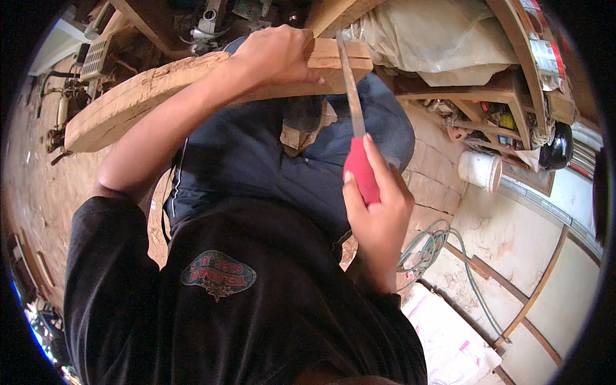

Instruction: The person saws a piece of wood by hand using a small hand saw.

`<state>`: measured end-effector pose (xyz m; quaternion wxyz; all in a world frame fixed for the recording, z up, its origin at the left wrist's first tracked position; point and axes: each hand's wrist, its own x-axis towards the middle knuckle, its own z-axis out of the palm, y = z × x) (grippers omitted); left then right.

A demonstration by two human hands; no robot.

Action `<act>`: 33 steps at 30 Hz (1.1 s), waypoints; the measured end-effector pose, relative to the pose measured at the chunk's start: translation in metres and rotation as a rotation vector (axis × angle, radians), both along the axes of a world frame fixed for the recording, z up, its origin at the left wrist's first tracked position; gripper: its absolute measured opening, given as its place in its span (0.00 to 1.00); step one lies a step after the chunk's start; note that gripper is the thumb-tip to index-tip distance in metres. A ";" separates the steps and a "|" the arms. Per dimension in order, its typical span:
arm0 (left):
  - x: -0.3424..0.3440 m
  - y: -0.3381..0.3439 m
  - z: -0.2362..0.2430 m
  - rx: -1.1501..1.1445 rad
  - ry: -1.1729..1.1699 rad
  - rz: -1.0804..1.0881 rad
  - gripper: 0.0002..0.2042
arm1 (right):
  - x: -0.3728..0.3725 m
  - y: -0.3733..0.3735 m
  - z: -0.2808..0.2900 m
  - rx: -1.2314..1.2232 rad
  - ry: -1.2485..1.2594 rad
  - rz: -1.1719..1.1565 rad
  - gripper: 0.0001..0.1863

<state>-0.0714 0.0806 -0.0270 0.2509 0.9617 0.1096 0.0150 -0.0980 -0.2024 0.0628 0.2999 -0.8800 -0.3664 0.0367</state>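
Note:
A thick, curved wooden piece [186, 83] with a rough, cracked upper edge lies across in front of me, over my knees. My left hand [276, 54] grips it near its right end, the thumb along the near face and the other fingers partly hidden behind. In my right hand [382, 202] is a red-handled tool [359, 168], its long, narrow, stained metal blade [351, 96] pointing away from me. The blade crosses the wood's right end; whether it is a file or a saw I cannot tell. A crack runs along the wood near the blade.
A wooden bench or shelf frame [462, 95] with a plastic-covered bundle [430, 38] stands at the far right. Beyond my right arm are a white bucket [480, 171] and a coiled green hose [427, 247]. Metal machine parts [208, 22] lie past the wood.

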 end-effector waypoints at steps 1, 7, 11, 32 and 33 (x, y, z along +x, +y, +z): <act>-0.001 0.001 -0.001 -0.011 -0.009 0.004 0.33 | -0.004 -0.004 0.004 -0.020 0.022 -0.014 0.31; 0.003 0.003 -0.004 -0.017 -0.046 0.017 0.34 | 0.009 0.017 -0.010 -0.039 -0.009 -0.024 0.33; 0.003 0.009 -0.002 0.005 0.001 0.008 0.35 | 0.000 0.004 -0.005 -0.023 -0.042 0.017 0.33; 0.005 0.011 -0.005 -0.045 -0.119 0.048 0.34 | 0.010 0.015 -0.007 0.013 -0.040 -0.017 0.32; 0.004 0.009 0.000 -0.042 -0.124 0.052 0.34 | 0.009 0.012 -0.005 0.016 -0.046 -0.014 0.32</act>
